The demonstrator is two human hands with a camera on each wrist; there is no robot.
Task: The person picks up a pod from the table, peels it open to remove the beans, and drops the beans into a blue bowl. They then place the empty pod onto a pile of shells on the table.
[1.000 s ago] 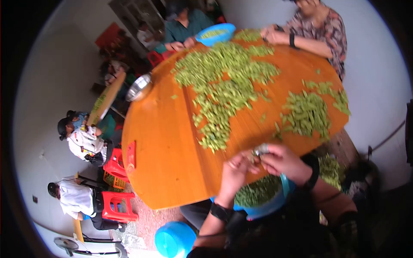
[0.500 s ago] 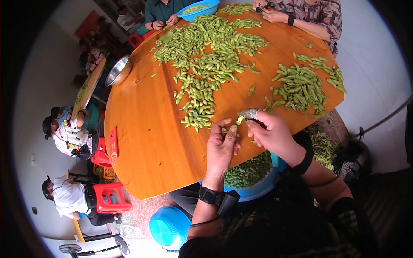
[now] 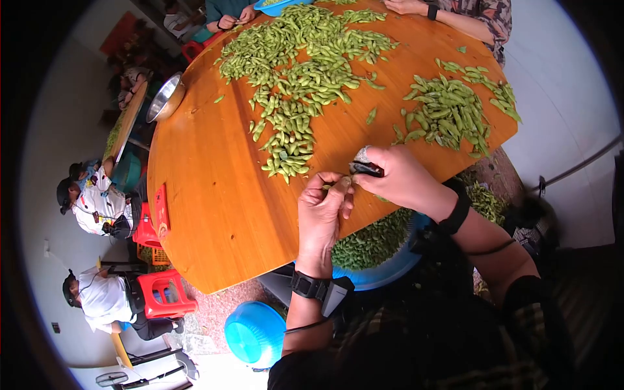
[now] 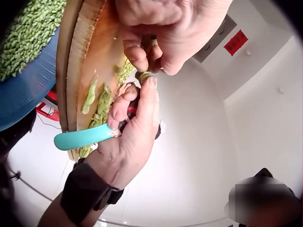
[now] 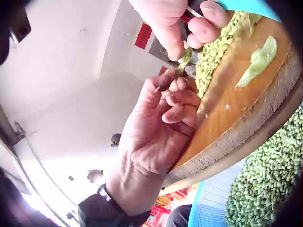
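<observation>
At the near edge of the wooden table (image 3: 214, 214), my left hand (image 3: 320, 211) pinches a green pod (image 5: 185, 57) between thumb and fingers. My right hand (image 3: 408, 182) meets it there, its fingers curled round a small dark tool with a teal handle (image 4: 83, 138) that sticks out of the palm. The right thumb touches the pod in the right wrist view. Below the table edge is a blue basin (image 3: 383, 279) holding shelled green beans (image 3: 367, 246). A split pod (image 5: 259, 61) lies on the table near the hands.
A long heap of pods (image 3: 292, 110) covers the table's middle, and a smaller pile (image 3: 452, 114) lies at right. A metal bowl (image 3: 166, 97) stands at the left edge. Other people sit across the table. A blue tub (image 3: 255, 335) and red stool (image 3: 166, 294) are on the floor.
The head view has shifted, so the table sits higher in it. Both hands came apart slightly, showing a pod between them, and are now close together again.
</observation>
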